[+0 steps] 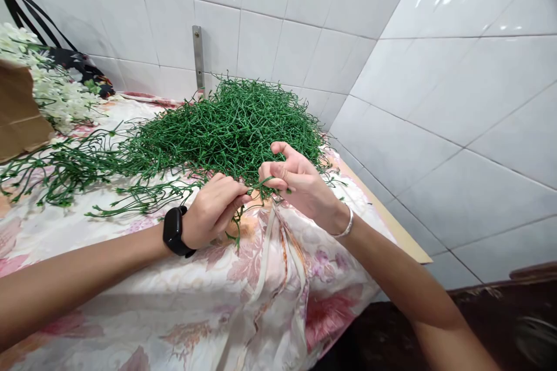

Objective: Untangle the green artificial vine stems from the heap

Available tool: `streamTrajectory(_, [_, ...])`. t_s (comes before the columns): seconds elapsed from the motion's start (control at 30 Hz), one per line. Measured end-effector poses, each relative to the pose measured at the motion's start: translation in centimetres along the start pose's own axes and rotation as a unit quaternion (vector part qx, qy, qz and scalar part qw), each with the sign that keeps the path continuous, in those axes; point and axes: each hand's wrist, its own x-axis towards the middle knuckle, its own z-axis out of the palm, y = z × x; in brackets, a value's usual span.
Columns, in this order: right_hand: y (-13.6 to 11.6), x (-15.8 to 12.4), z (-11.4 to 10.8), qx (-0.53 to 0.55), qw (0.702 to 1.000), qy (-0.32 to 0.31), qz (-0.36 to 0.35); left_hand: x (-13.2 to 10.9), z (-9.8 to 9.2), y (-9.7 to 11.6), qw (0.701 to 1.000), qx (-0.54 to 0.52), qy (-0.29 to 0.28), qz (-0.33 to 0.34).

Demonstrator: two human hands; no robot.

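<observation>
Between my hands a thin green artificial flower stem (262, 181) is stretched over the near edge of a big tangled heap of such stems (243, 122). My left hand (216, 207), with a black band on the wrist, pinches one end of it between thumb and fingers. The other end sits in the pinch of my right hand (300, 185), whose upper finger is raised and curled. More green stem pieces (236, 229) dangle below my left hand. Looser stems (139, 196) lie spread to the left of that hand.
A floral cloth (183, 307) covers the table, with a pale board edge (391, 226) showing at right. White artificial flowers (65, 93), a brown cardboard piece (20, 110) and a dark patterned bag (78, 66) stand at left. Tiled walls (296, 6) close off the back and right.
</observation>
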Motion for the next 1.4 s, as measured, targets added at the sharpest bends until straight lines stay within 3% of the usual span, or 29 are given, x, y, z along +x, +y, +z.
streamTrajectory(0.63, [0.0,0.0,1.6,0.064,0.994,0.08,-0.023,0.3,0.2,0.3,0.999,0.007,0.03,-0.02])
streamTrajectory(1.2, [-0.6,1.7,3.0,0.115,0.99,0.08,0.006,0.4,0.5,0.2,0.997,-0.022,0.061,-0.031])
streamTrajectory(1.27, [-0.4,1.8,3.2,0.077,0.994,0.077,0.005,0.4,0.5,0.2,0.997,-0.024,0.059,-0.033])
streamTrajectory(1.33, [-1.3,1.8,3.3,-0.041,0.995,0.081,-0.037,0.3,0.6,0.1,0.998,-0.026,0.051,-0.038])
streamTrajectory(1.4, [-4.0,1.7,3.0,-0.225,0.959,0.102,-0.138,0.2,0.6,0.0,0.999,-0.029,0.023,-0.032])
